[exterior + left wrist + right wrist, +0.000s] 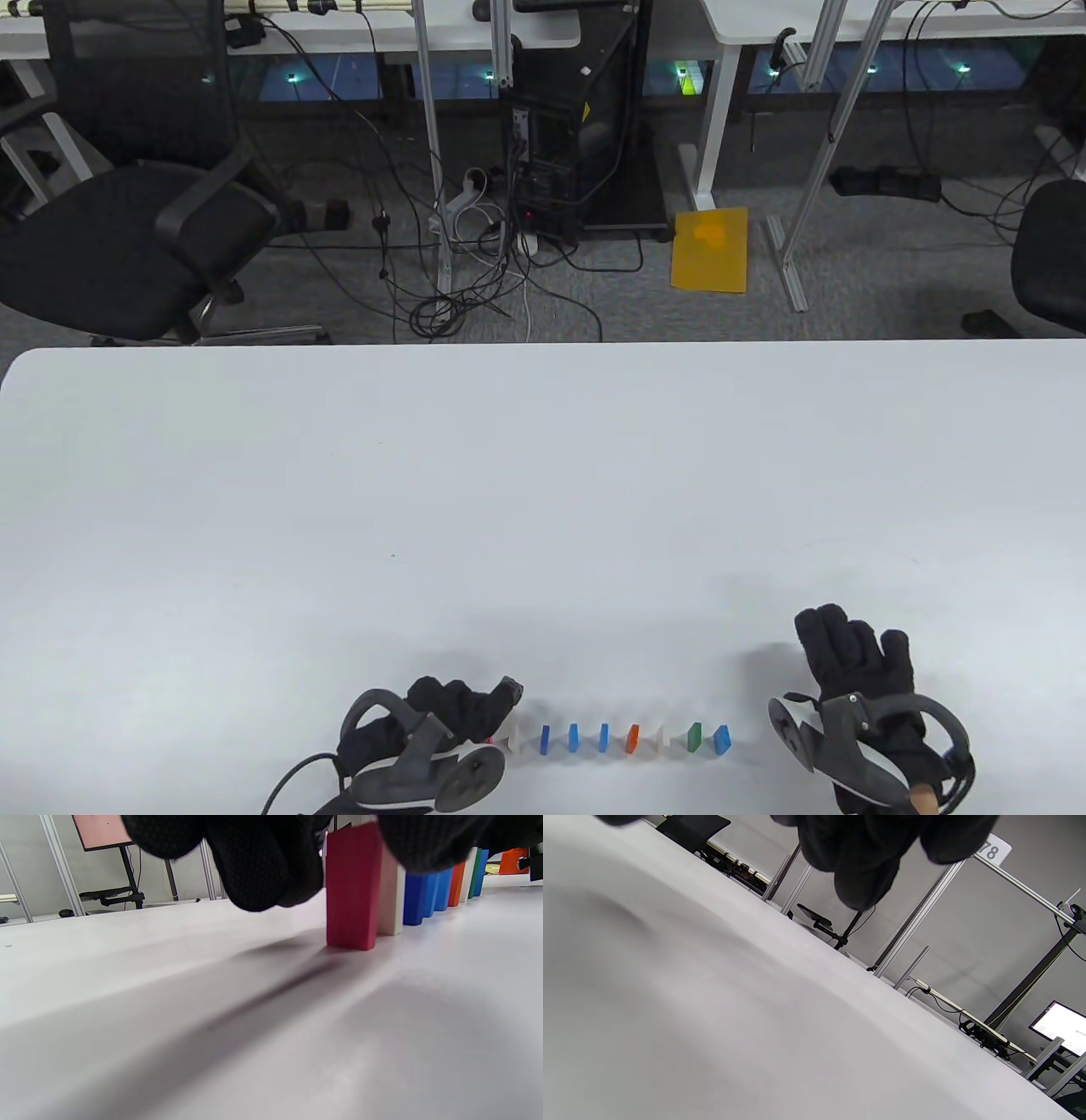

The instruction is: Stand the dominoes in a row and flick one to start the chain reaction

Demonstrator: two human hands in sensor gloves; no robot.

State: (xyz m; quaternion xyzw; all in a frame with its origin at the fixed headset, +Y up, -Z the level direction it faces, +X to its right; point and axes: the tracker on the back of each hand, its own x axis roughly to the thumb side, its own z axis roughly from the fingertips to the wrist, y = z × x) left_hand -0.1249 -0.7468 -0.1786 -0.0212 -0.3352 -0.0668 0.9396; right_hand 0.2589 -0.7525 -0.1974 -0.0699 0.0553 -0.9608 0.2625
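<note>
A row of several upright dominoes [604,738] stands near the table's front edge: white, three blue, orange, white, green, blue. In the left wrist view a red domino [351,891] stands upright at the row's left end, just before a white one [392,899]. My left hand [475,709] hovers over that end with curled fingers [263,861]. Fingers and thumb flank the red domino's top and seem to pinch it. My right hand [848,658] lies flat on the table right of the row, fingers straight, holding nothing. It stays apart from the last blue domino [721,739].
The white table [543,509] stretches wide and bare behind the row. Its far edge [543,344] gives onto a floor with office chairs, cables and a computer tower. The row sits close to the table's near edge.
</note>
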